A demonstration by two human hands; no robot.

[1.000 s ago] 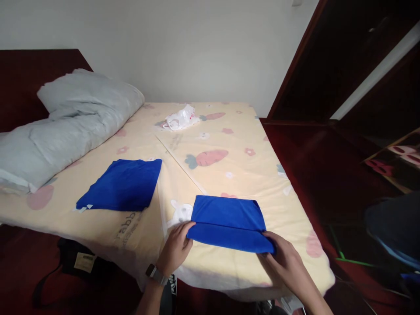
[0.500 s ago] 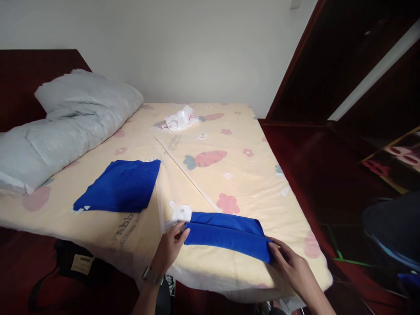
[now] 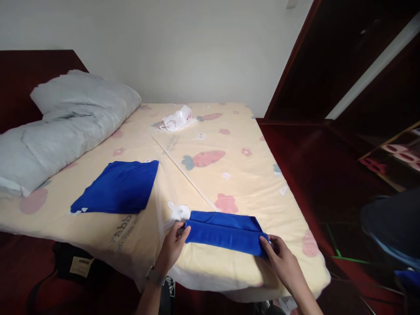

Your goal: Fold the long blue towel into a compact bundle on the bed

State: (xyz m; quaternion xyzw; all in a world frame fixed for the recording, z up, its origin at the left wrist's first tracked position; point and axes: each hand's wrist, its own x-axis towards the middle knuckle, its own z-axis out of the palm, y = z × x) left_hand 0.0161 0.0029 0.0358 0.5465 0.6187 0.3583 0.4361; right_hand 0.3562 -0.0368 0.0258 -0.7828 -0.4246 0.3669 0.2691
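A blue cloth (image 3: 225, 231) lies folded into a narrow strip near the front edge of the bed (image 3: 249, 179). My left hand (image 3: 173, 247) pinches its left end and my right hand (image 3: 281, 263) grips its right end. A watch sits on my left wrist. A second blue cloth (image 3: 118, 187), folded flat, rests to the left on the same sheet, apart from both hands.
A grey rolled quilt (image 3: 62, 127) lies along the bed's left side. A white plastic bag (image 3: 177, 119) sits at the far end. A dark bag (image 3: 78, 267) is on the floor under the front left. Dark wooden furniture (image 3: 344, 78) stands on the right.
The near blue cloth went from a wider rectangle to a narrow folded strip. Both hands stayed at its ends and shifted slightly up the bed.
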